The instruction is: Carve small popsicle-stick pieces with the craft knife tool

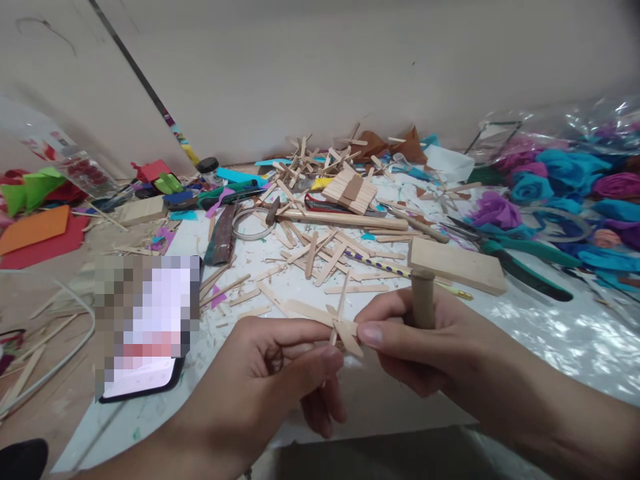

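Observation:
A small craft-stick plane, made of thin crossed pieces of pale wood, is held above the near part of the white board. My left hand pinches it from the left between thumb and forefinger. From the right, the thumb and forefinger of my right hand close on one of its flat pieces. A round wooden handle also sticks up out of my right hand; its lower end is hidden by the fingers. Loose craft sticks lie just beyond both hands.
A phone lies at the left. Farther back are a hammer, a tape roll and a bundle of sticks. A wood block, green-handled pliers and crepe-paper flowers are at the right.

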`<action>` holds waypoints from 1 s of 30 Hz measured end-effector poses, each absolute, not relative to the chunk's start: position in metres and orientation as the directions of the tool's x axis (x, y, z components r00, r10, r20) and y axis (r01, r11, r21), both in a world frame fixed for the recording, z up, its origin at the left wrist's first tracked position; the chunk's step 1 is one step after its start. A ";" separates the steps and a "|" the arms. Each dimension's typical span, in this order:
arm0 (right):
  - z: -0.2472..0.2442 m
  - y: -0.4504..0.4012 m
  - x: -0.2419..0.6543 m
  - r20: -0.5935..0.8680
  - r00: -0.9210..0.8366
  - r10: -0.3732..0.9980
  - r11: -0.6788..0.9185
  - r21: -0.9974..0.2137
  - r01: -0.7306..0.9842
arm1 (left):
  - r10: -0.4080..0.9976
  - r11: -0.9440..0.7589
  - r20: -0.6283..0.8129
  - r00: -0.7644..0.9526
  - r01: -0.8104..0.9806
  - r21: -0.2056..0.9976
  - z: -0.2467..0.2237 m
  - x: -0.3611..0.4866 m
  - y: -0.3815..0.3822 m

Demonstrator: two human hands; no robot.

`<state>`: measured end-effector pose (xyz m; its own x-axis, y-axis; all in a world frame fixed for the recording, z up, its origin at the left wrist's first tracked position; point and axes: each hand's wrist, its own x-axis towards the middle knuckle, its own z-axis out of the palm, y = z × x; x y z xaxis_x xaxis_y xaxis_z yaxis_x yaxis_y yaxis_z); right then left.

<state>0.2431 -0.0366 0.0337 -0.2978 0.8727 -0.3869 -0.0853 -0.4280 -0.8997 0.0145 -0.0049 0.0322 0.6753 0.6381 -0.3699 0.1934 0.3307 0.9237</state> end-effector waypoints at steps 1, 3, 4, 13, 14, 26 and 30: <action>0.034 -0.037 0.243 -0.374 -0.292 0.881 -0.410 -0.909 -0.074 | 0.643 0.341 -0.376 0.668 0.190 0.921 0.032 0.015 -0.005; 0.035 -0.036 0.243 -0.345 -0.281 0.896 -0.371 -0.927 -0.044 | 0.659 0.353 -0.382 0.648 0.182 0.918 0.031 0.015 -0.006; 0.035 -0.036 0.243 -0.332 -0.277 0.902 -0.352 -0.936 -0.023 | 0.671 0.348 -0.375 0.640 0.175 0.921 0.030 0.016 -0.006; 0.041 -0.042 0.238 -0.113 -0.179 0.977 -0.073 -0.973 0.218 | 0.752 0.124 -0.191 0.631 0.150 0.981 0.033 0.022 0.000; 0.042 -0.043 0.237 -0.064 -0.157 0.986 -0.022 -0.966 0.259 | 0.759 0.098 -0.170 0.629 0.148 0.984 0.032 0.022 0.001; 0.051 -0.043 0.233 0.089 -0.190 0.978 0.155 -0.916 0.369 | 0.824 0.064 -0.117 0.555 0.113 0.991 0.024 0.016 -0.003; 0.053 -0.041 0.233 0.078 -0.192 0.978 0.139 -0.934 0.328 | 0.828 0.085 -0.110 0.550 0.070 0.994 0.025 0.017 -0.003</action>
<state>0.2327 -0.0412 0.0529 -0.1924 0.9782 0.0777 0.3281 0.1387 -0.9344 0.0167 -0.0031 0.0248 0.5496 0.8282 -0.1098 0.0701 0.0853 0.9939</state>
